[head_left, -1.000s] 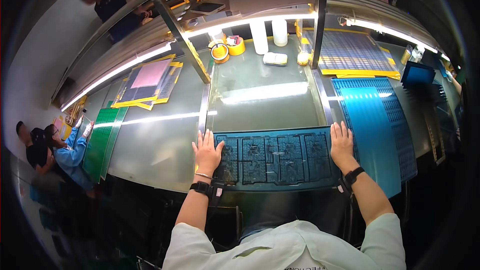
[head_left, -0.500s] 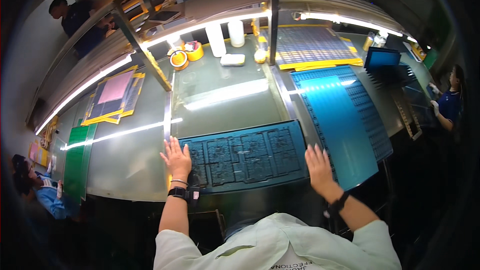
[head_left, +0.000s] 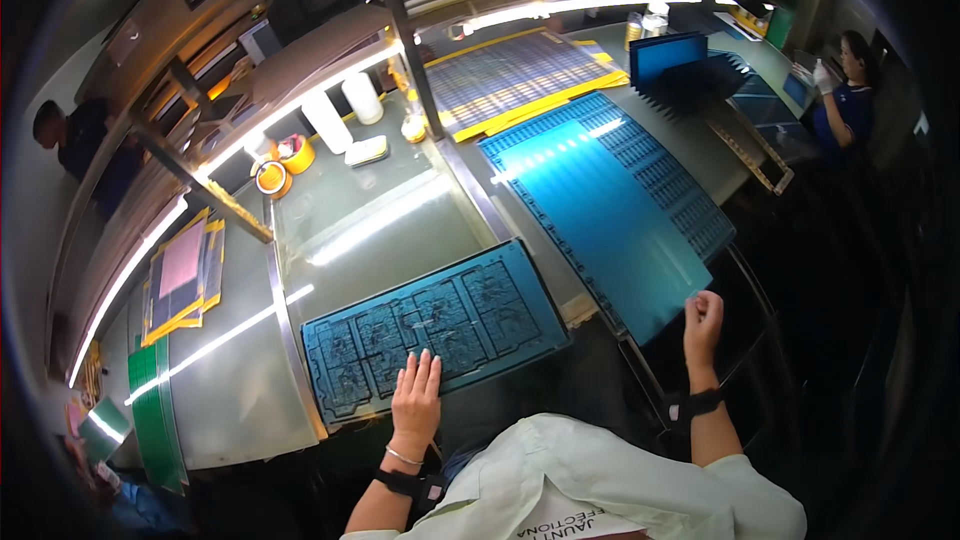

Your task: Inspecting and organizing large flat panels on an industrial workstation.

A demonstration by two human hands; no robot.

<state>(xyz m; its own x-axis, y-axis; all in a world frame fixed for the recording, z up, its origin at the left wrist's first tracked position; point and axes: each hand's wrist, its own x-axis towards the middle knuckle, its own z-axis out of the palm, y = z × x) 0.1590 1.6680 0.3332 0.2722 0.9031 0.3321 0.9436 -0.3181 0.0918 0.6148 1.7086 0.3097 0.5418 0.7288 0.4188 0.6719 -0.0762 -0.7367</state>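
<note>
My left hand (head_left: 415,402) lies open, its fingers together and stretched flat over the near edge of a dark blue panel (head_left: 545,325) with raised circuit-like patterns. That panel sits on the glass-topped table at a slant. To the right, my right hand (head_left: 704,327) is closed, its fingertips curled at the near right corner of a smooth bright blue sheet (head_left: 610,230). Whether the fingers pinch that corner or anything else, I cannot tell. The sheet rests on top of a larger blue board with rows of small patterns (head_left: 668,165).
Yellow-edged screens (head_left: 520,80) lie behind the blue sheet. Tape rolls (head_left: 273,178), white rolls (head_left: 325,120) and a white pad (head_left: 367,150) stand at the back. A metal post (head_left: 400,30) rises mid-table. Co-workers are at the right (head_left: 850,105) and far left (head_left: 85,145).
My view has turned right. My left hand has moved from the panel's left side onto its near edge. My right hand has left the panel's right side for the blue sheet's corner and closed.
</note>
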